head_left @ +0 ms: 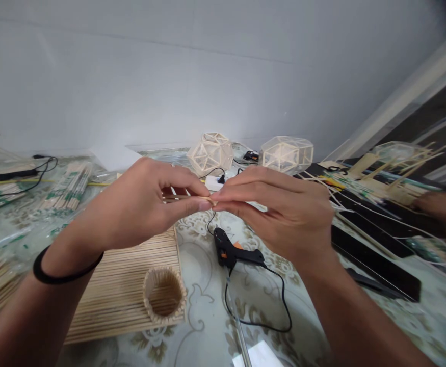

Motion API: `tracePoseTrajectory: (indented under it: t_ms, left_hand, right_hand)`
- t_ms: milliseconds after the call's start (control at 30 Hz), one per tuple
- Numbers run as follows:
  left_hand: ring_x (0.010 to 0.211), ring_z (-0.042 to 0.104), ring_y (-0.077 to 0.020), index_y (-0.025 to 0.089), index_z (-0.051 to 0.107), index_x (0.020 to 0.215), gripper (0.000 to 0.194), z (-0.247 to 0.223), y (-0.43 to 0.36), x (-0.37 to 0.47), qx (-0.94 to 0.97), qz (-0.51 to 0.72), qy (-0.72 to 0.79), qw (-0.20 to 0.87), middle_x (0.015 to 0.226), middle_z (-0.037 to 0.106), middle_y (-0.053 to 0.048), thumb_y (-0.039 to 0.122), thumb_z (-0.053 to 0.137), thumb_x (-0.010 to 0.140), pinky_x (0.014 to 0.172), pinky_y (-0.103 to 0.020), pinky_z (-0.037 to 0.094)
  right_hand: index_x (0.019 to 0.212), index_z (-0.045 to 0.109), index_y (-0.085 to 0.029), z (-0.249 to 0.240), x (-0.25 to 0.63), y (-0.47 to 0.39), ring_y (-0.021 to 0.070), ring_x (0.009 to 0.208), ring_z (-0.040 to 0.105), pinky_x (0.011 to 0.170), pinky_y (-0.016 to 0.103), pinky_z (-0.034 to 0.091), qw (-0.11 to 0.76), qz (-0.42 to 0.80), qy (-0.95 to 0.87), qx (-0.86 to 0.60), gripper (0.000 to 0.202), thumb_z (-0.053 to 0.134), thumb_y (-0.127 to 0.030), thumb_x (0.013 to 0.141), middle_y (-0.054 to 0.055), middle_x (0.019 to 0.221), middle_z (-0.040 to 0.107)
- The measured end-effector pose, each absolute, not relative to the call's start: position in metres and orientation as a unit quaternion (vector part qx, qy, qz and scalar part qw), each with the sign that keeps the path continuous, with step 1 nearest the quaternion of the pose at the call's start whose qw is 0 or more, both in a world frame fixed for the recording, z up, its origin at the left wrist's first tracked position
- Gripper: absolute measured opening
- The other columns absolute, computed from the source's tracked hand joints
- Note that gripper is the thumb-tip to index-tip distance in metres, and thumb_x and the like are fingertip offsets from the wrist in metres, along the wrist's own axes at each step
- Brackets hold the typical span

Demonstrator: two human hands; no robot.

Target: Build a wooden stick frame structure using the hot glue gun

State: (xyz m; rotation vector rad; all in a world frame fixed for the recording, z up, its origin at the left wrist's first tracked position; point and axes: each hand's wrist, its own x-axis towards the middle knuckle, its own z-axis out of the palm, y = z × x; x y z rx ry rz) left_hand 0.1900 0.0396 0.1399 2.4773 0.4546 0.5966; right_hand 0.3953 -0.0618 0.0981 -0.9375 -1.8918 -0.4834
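Observation:
Both my hands meet in mid-air above the table, fingertips nearly touching. My left hand [146, 199] pinches thin wooden sticks [182, 197] that run back under its palm. At their tip, my right hand [280, 209] closes thumb and fingers on the same stick ends. How many sticks there are is hard to make out. Below my left hand lies a flat panel of sticks [111, 290] with a round stick cup [164, 295] standing on its front right corner. A black glue gun [234, 250] rests on the patterned tablecloth below my right hand.
Packs of sticks [68, 186] in plastic lie at left. Two stick-framed polyhedra [210, 153] stand near the wall. The glue gun's cable [289, 311] loops across the cloth. On the right are dark flat devices [375, 265], and another person's blurred hand [442, 216].

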Motion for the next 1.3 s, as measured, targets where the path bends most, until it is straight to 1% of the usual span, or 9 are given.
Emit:
tracePoseTrajectory:
  t_ms: [100, 267, 467, 567, 667, 800, 1067, 1200, 1300]
  left_hand:
    - [0.068, 0.061, -0.0084, 0.028, 0.086, 0.095, 0.014, 0.14, 0.04, 0.19, 0.922, 0.223, 0.165, 0.271, 0.084, 0.08, 0.005, 0.033, 0.072, 0.097, 0.063, -0.023, 0.044]
    - [0.067, 0.061, -0.0086, 0.028, 0.085, 0.091, 0.015, 0.138, 0.04, 0.19, 0.923, 0.227, 0.168, 0.263, 0.08, 0.078, 0.006, 0.034, 0.073, 0.097, 0.061, -0.024, 0.043]
    - [0.069, 0.062, -0.0084, 0.029, 0.084, 0.091, 0.014, 0.138, 0.04, 0.189, 0.927, 0.228, 0.157, 0.254, 0.083, 0.08, 0.007, 0.035, 0.073, 0.097, 0.063, -0.024, 0.044]
    - [0.071, 0.064, -0.0094, 0.028, 0.084, 0.092, 0.013, 0.137, 0.04, 0.189, 0.93, 0.228, 0.143, 0.252, 0.085, 0.08, 0.006, 0.033, 0.073, 0.097, 0.065, -0.024, 0.045]
    - [0.07, 0.063, -0.0095, 0.027, 0.084, 0.093, 0.013, 0.137, 0.039, 0.189, 0.932, 0.23, 0.128, 0.25, 0.084, 0.079, 0.005, 0.03, 0.071, 0.097, 0.065, -0.024, 0.045]
    - [0.066, 0.06, -0.0085, 0.026, 0.082, 0.09, 0.014, 0.137, 0.039, 0.19, 0.933, 0.233, 0.12, 0.248, 0.079, 0.077, 0.005, 0.028, 0.07, 0.097, 0.063, -0.023, 0.043]
    - [0.067, 0.064, -0.0103, 0.027, 0.085, 0.091, 0.012, 0.136, 0.041, 0.19, 0.927, 0.227, 0.151, 0.259, 0.081, 0.08, 0.005, 0.032, 0.074, 0.094, 0.062, -0.023, 0.046]
    - [0.069, 0.068, -0.0113, 0.029, 0.086, 0.091, 0.013, 0.137, 0.041, 0.189, 0.922, 0.218, 0.169, 0.271, 0.082, 0.082, 0.006, 0.036, 0.075, 0.093, 0.064, -0.022, 0.048]
    - [0.067, 0.068, -0.0118, 0.029, 0.086, 0.089, 0.015, 0.138, 0.041, 0.188, 0.919, 0.209, 0.186, 0.279, 0.079, 0.082, 0.005, 0.039, 0.076, 0.092, 0.06, -0.022, 0.047]
  right_hand:
    - [0.096, 0.079, -0.027, 0.1, 0.394, -0.063, 0.0161, 0.082, 0.077, 0.074, 0.029, 0.064, 0.474, -0.168, -0.773, -0.387, 0.022, 0.079, -0.006, 0.091, 0.0, 0.092, 0.082]
    - [0.099, 0.078, -0.028, 0.105, 0.395, -0.068, 0.0165, 0.078, 0.074, 0.078, 0.034, 0.063, 0.478, -0.041, -0.755, -0.446, 0.015, 0.085, -0.019, 0.089, -0.001, 0.093, 0.08]
    - [0.086, 0.077, -0.026, 0.107, 0.399, -0.068, 0.0142, 0.071, 0.073, 0.072, 0.029, 0.061, 0.463, 0.059, -0.739, -0.486, 0.008, 0.082, -0.021, 0.09, -0.003, 0.083, 0.079]
    - [0.092, 0.079, -0.026, 0.105, 0.401, -0.067, 0.0136, 0.074, 0.074, 0.074, 0.029, 0.062, 0.47, 0.096, -0.732, -0.484, 0.007, 0.083, -0.022, 0.089, -0.003, 0.086, 0.079]
    - [0.104, 0.078, -0.027, 0.1, 0.402, -0.067, 0.0135, 0.08, 0.074, 0.079, 0.03, 0.062, 0.495, 0.118, -0.73, -0.457, 0.018, 0.084, -0.02, 0.088, -0.003, 0.093, 0.079]
    - [0.111, 0.076, -0.028, 0.097, 0.4, -0.066, 0.0133, 0.084, 0.074, 0.082, 0.032, 0.062, 0.51, 0.098, -0.745, -0.419, 0.026, 0.083, -0.015, 0.089, -0.003, 0.097, 0.078]
    - [0.099, 0.077, -0.026, 0.099, 0.394, -0.063, 0.0148, 0.082, 0.074, 0.074, 0.03, 0.062, 0.473, -0.071, -0.787, -0.389, 0.019, 0.076, -0.007, 0.093, 0.001, 0.092, 0.078]
    - [0.098, 0.077, -0.025, 0.099, 0.394, -0.064, 0.0153, 0.084, 0.075, 0.075, 0.031, 0.062, 0.467, -0.098, -0.792, -0.381, 0.02, 0.075, -0.006, 0.094, 0.002, 0.092, 0.078]
    - [0.098, 0.077, -0.024, 0.099, 0.393, -0.065, 0.0152, 0.084, 0.075, 0.075, 0.031, 0.062, 0.469, -0.098, -0.794, -0.375, 0.019, 0.075, -0.005, 0.094, 0.003, 0.092, 0.079]
